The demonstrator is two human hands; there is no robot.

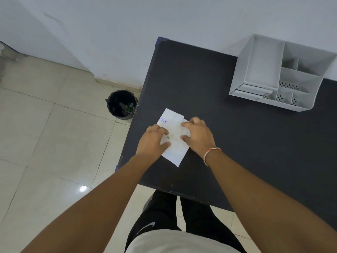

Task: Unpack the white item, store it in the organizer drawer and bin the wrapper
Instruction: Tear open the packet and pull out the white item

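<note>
Lying near the tabletop's [237,143] left edge, white packet [176,152] pinched by left hand [153,141] and right hand [197,136]; risk: abrupt tearing flings contents floorward, beside bin [121,104].

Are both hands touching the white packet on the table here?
Touching. In the head view, the left hand and right hand rest their fingers on the white packet, overlapping its top surface.
</note>
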